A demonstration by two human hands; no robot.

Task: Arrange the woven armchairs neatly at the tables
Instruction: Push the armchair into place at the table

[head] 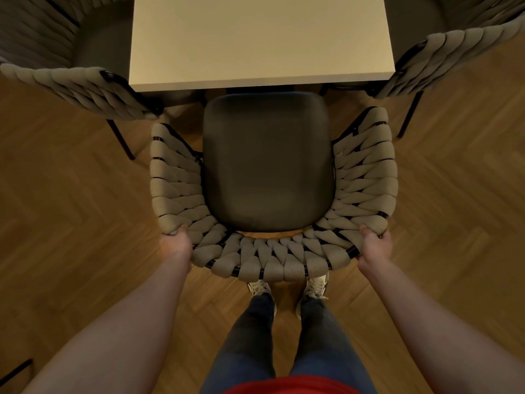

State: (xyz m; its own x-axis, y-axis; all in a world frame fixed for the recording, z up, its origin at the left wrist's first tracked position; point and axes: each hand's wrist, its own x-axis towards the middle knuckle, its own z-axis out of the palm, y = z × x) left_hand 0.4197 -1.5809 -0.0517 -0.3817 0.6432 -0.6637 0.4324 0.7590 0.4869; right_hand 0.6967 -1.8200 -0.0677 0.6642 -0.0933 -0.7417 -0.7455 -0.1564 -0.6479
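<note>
Beige woven armchair (272, 177), dark seat, upright, facing white table (261, 38) edge.

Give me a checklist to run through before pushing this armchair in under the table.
1. Left hand grips the armchair back rim: ok.
2. Right hand grips the rim on the other side: ok.
3. Seat front lined up with the table edge, roughly centred: ok.
4. Gap to the left chair: narrow at its arm end, not ok.
5. Gap to the right chair: ok.
6. Space under the table free of obstructions: cannot tell.
</note>
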